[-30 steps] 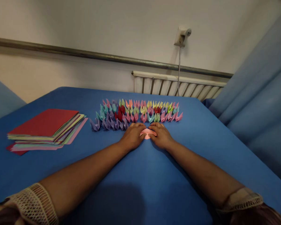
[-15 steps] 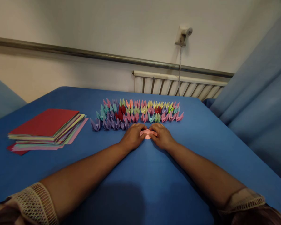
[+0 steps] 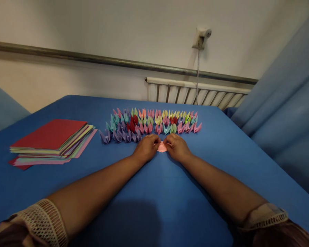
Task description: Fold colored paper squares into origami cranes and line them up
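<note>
A small piece of folded pink origami paper lies on the blue-covered table between my hands. My left hand is closed on its left side, fingertips at the far edge. From the other side, my right hand pinches its right part. Both hands partly hide the paper, so its full folded shape does not show. Just beyond them stand rows of folded paper cranes in purple, teal, red, pink, green and yellow.
On the left is a stack of coloured paper with a red sheet on top. Behind the table are a metal rail, a radiator and a wall socket with a cord. A blue curtain hangs at the right.
My thumbs have drawn back from the paper's near middle toward the fingers, uncovering more of its front. The cranes and the paper stack stay put.
</note>
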### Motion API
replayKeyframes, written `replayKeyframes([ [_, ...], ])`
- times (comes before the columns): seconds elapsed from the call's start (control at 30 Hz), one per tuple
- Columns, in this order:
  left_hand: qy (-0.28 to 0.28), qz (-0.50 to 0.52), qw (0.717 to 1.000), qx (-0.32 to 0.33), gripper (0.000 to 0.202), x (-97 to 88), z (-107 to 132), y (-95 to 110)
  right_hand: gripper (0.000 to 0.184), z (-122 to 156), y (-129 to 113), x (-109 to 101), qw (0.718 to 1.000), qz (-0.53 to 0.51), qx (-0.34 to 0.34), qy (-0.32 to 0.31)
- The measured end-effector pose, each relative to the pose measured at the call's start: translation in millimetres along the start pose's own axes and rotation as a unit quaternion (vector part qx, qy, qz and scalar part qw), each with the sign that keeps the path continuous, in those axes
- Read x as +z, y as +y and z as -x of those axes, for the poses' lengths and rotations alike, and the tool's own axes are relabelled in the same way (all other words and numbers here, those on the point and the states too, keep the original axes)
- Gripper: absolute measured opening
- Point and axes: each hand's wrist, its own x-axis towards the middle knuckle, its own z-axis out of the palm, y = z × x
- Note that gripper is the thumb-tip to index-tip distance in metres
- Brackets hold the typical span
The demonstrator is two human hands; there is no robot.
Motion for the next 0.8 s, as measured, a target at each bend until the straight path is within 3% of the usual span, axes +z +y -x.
replayKeyframes([
  [0.3,-0.013,-0.009,0.999,0.036,0.021,-0.6,2.1,-5.6,0.014,3.6,3.5,-2.8,0.998,0.016,-0.015,-0.051],
  [0.5,-0.037,0.001,0.997,0.067,0.017,-3.9,4.3,-1.7,0.013,3.8,5.9,-3.0,0.999,-0.01,-0.014,-0.044],
  [0.8,-0.036,-0.022,0.998,0.05,0.014,-1.8,2.2,-5.4,0.008,2.6,6.2,-0.6,0.999,-0.019,-0.006,-0.036],
])
